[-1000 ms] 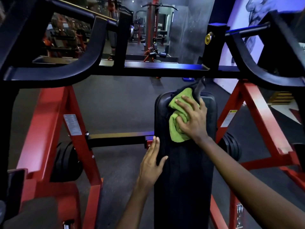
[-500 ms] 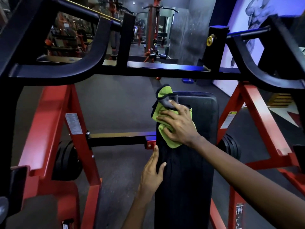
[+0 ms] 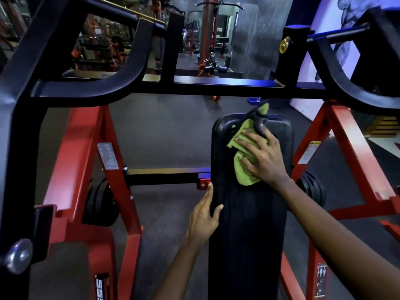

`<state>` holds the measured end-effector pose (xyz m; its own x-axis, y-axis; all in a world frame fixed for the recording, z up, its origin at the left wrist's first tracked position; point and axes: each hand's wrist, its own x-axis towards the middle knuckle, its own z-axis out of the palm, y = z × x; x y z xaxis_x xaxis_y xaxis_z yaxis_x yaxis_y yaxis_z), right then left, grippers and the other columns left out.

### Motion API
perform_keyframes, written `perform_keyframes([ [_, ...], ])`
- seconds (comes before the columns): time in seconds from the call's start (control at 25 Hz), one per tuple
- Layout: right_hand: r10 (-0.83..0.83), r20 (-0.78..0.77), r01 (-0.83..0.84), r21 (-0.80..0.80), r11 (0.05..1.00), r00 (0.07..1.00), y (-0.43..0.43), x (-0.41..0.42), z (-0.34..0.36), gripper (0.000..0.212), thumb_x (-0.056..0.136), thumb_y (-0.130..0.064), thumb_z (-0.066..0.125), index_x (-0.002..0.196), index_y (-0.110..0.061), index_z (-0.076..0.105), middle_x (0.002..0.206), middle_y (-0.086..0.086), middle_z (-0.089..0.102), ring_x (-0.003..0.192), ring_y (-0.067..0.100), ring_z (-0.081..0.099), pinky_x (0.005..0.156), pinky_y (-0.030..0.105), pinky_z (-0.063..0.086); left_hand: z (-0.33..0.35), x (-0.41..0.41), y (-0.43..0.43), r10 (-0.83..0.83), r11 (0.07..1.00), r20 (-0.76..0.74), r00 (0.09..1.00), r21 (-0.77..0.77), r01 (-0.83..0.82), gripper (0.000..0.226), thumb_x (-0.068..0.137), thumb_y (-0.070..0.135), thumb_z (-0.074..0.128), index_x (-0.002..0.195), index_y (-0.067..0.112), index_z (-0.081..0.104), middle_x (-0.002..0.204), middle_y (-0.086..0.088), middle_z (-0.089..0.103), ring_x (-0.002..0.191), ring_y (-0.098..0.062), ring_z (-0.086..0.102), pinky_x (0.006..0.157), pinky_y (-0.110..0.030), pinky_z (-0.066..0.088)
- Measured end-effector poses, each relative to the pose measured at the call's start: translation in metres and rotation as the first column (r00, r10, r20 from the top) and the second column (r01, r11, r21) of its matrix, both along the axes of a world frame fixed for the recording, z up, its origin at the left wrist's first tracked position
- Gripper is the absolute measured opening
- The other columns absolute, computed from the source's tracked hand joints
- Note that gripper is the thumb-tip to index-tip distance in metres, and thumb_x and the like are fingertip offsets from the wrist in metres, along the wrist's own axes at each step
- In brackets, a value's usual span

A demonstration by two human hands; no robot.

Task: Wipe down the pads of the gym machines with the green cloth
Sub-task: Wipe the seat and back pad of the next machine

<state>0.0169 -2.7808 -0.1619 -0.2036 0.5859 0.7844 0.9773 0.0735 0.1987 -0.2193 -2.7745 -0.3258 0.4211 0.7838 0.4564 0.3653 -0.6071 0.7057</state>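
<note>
I am pressing my spread right hand (image 3: 263,156) flat on the green cloth (image 3: 242,169) near the bench pad (image 3: 249,234)'s top end to wipe it, my straight-fingered left hand (image 3: 203,217) bracing the pad's left edge.

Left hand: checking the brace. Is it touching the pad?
Touching: head view shows the left hand against the pad left edge, thumb on its face.

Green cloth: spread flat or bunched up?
Bunched: the green cloth lies crumpled in folds under the right hand, pressed on the black pad.
</note>
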Motion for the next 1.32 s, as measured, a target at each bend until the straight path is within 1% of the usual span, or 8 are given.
perform_keyframes([
  [0.2,-0.086,-0.517,0.135,0.058,0.989,0.852,0.018,-0.051,0.002,0.057,0.081,-0.030,0.061,0.138,-0.024,0.062,0.149,0.005,0.049,0.141,0.032,0.041,0.124,0.053,0.017,0.007,0.001,-0.004,0.021,1.000,-0.018,1.000,-0.008,-0.022,0.075,0.097,0.038,0.063,0.157,0.031,0.018,0.156,0.015,0.033,0.137,-0.001,0.040,0.102,-0.019,0.041],
  [0.4,-0.025,-0.245,0.035,0.037,0.999,0.969,0.009,-0.022,-0.004,0.049,0.087,-0.026,0.069,0.135,-0.019,0.065,0.148,0.007,0.054,0.138,0.031,0.049,0.125,0.052,0.020,0.004,0.002,-0.002,0.026,1.000,-0.023,0.999,0.005,-0.026,0.076,0.098,0.043,0.059,0.160,0.026,0.018,0.160,0.009,0.033,0.140,-0.012,0.044,0.106,-0.040,0.049],
  [0.56,-0.124,-0.484,0.170,0.052,0.984,0.866,-0.041,0.008,-0.053,0.050,0.084,-0.019,0.067,0.134,-0.019,0.065,0.145,0.009,0.053,0.139,0.026,0.045,0.122,0.058,0.020,0.025,0.003,0.009,-0.005,0.997,-0.027,1.000,0.077,0.007,0.081,0.099,0.038,0.059,0.161,0.025,0.009,0.165,0.018,0.013,0.148,-0.005,0.027,0.113,-0.039,0.042],
  [0.64,-0.125,-0.587,0.203,0.069,0.977,0.800,-0.045,-0.001,-0.060,0.051,0.083,-0.020,0.063,0.134,-0.019,0.065,0.144,0.008,0.052,0.140,0.025,0.043,0.121,0.060,0.020,0.043,0.006,0.024,-0.021,0.995,-0.009,1.000,0.099,0.022,0.084,0.097,0.037,0.063,0.161,0.025,0.010,0.166,0.014,0.018,0.146,-0.011,0.035,0.107,-0.042,0.047],
  [0.72,-0.069,-0.579,0.157,0.103,0.982,0.813,-0.030,-0.012,-0.044,0.051,0.083,-0.018,0.062,0.134,-0.018,0.065,0.144,0.007,0.054,0.139,0.024,0.045,0.122,0.059,0.020,0.052,0.005,0.037,-0.051,0.992,-0.030,0.998,0.115,0.054,0.089,0.095,0.040,0.066,0.161,0.026,0.008,0.165,0.009,0.023,0.141,-0.019,0.043,0.102,-0.044,0.051],
  [0.92,-0.038,-0.397,0.072,0.072,0.995,0.917,-0.007,-0.007,-0.018,0.056,0.083,-0.020,0.066,0.139,-0.019,0.061,0.147,0.007,0.053,0.139,0.027,0.047,0.126,0.051,0.017,0.052,0.002,0.042,-0.062,0.991,-0.071,0.996,0.118,0.070,0.090,0.095,0.044,0.065,0.161,0.025,0.007,0.166,0.013,0.017,0.149,-0.007,0.027,0.108,-0.037,0.048],
  [1.16,-0.133,-0.756,0.323,0.109,0.940,0.641,-0.050,-0.012,-0.080,0.056,0.081,-0.021,0.061,0.137,-0.017,0.063,0.148,0.009,0.051,0.138,0.029,0.043,0.118,0.061,0.027,0.091,0.017,0.048,-0.058,0.979,0.004,0.998,0.194,0.057,0.078,0.101,0.034,0.059,0.161,0.019,0.010,0.168,0.008,0.008,0.151,-0.003,0.017,0.113,-0.011,0.030],
  [1.32,-0.003,-0.609,0.124,0.157,0.980,0.793,-0.020,-0.012,-0.029,0.053,0.082,-0.022,0.061,0.135,-0.016,0.065,0.143,0.009,0.056,0.135,0.028,0.048,0.121,0.055,0.025,0.098,0.028,0.053,-0.069,0.976,0.090,0.994,0.214,0.048,0.071,0.102,0.022,0.059,0.160,0.014,0.019,0.167,0.001,0.015,0.152,-0.009,0.020,0.119,-0.031,0.034],
])
